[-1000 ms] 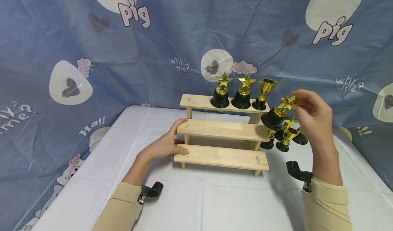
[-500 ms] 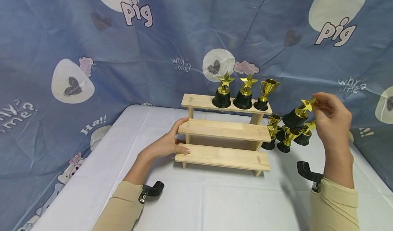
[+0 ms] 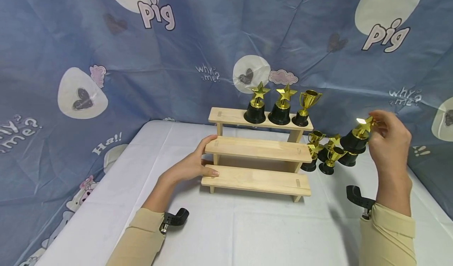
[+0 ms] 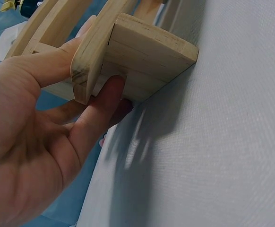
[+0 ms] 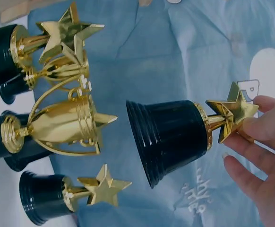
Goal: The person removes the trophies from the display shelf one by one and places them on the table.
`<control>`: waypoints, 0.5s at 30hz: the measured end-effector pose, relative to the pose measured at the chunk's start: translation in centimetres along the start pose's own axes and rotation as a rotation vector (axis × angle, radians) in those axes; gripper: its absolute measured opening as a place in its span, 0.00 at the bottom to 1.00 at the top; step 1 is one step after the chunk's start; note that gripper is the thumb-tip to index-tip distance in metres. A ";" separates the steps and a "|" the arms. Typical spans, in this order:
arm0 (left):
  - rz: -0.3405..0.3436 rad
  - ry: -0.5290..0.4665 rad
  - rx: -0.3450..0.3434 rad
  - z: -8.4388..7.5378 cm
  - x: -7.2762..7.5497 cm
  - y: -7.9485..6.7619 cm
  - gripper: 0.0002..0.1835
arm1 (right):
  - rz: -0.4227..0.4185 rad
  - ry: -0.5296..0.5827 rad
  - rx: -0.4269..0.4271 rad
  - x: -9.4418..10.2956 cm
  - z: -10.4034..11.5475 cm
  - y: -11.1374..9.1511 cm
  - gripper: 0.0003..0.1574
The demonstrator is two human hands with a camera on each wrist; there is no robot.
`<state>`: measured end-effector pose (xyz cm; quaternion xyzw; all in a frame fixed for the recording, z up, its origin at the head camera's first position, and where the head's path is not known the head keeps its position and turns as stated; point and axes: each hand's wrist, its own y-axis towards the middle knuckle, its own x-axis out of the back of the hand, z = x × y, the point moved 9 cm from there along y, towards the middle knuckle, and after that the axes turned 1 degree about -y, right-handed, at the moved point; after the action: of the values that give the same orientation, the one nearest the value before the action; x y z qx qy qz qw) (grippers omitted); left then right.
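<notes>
A three-step wooden shelf [image 3: 256,148] stands on the white-covered table. My left hand [image 3: 189,164] grips its left end, thumb on the lowest step and fingers at the middle one; the left wrist view shows fingers against the shelf's side panel [image 4: 142,56]. With thumb and fingers my right hand [image 3: 391,144] pinches a star trophy [image 5: 170,137] by its gold star, its black base tilted and held above the others. Below and left of it several trophies stand on the table, among them a cup trophy [image 3: 332,160] and a star trophy [image 5: 47,196].
On the top step stand two star trophies [image 3: 255,110] [image 3: 280,112] and a cup trophy [image 3: 303,110]. Close behind the shelf hangs a blue printed cloth [image 3: 198,34]. The trophy group sits right beside the shelf's right end.
My right hand has moved right, away from the shelf, carrying the star trophy with it, and has dipped slightly. My left hand keeps its place on the shelf.
</notes>
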<state>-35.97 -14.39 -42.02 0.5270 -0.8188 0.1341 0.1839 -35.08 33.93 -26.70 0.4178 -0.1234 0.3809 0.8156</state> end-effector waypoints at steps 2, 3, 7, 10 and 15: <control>0.000 0.001 0.001 0.0 0.0 0.0 0.61 | -0.001 -0.016 0.000 0.0 -0.3 0.0 0.38; 0.000 0.000 0.002 -0.1 0.0 0.0 0.61 | 0.001 -0.024 -0.004 0.0 -0.4 0.0 0.39; 0.000 0.000 0.002 -0.1 0.0 0.0 0.61 | 0.006 -0.026 -0.011 -0.1 -1.1 0.2 0.39; 0.001 -0.011 0.003 -0.1 0.0 0.0 0.62 | 0.007 -0.022 -0.013 -0.2 -1.5 0.3 0.39; 0.004 -0.022 0.007 -0.2 -0.1 0.0 0.62 | -0.001 -0.036 -0.031 -0.1 -2.1 0.4 0.41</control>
<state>-35.88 -14.29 -41.90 0.5273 -0.8215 0.1316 0.1726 -35.70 35.70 -27.82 0.4120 -0.1439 0.3708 0.8198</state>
